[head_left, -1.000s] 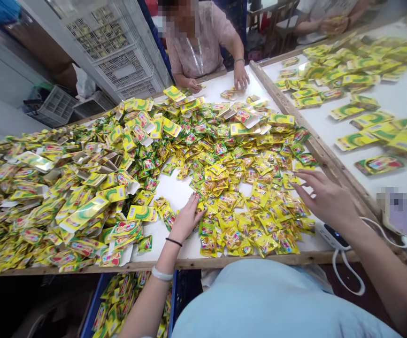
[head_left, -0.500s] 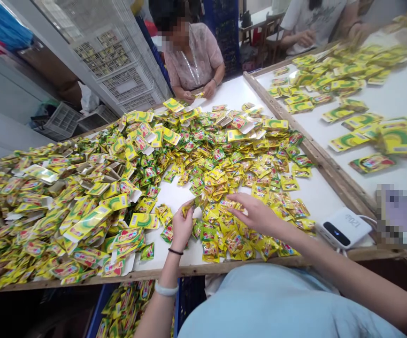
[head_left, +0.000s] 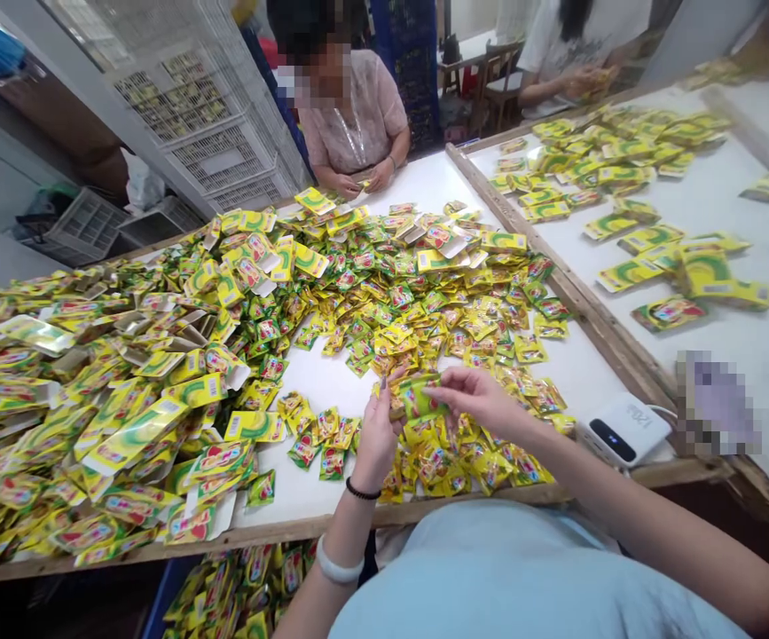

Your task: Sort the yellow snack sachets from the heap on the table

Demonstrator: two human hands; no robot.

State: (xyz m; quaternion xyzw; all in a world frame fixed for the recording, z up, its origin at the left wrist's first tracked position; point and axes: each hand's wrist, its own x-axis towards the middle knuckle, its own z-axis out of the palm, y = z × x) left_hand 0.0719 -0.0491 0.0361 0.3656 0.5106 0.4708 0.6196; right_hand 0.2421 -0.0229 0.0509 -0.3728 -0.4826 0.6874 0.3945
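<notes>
My right hand [head_left: 481,401] pinches a green sachet [head_left: 422,399] by its right side, above the heap of small yellow sachets [head_left: 434,461]. Against the sachet's left side, my left hand [head_left: 379,439] is closed on a small yellow packet [head_left: 396,408], mostly hidden by the fingers. Several more small sachets [head_left: 331,430] lie on the white tabletop to the left of my left hand. Flat yellow-green cartons [head_left: 137,435] form a large pile further left, some with open ends.
A white power bank [head_left: 623,430] with a cable sits to the right, by a wooden divider [head_left: 584,311]. Beyond that lie more yellow cartons [head_left: 650,240]. A co-worker [head_left: 357,115] handles something across the table; another person [head_left: 576,62] sits at back right. Below the edge is a filled blue crate [head_left: 161,596].
My left hand has moved right, up to my right hand. My right hand, empty and spread before, now grips a green sachet. The whole view has shifted slightly.
</notes>
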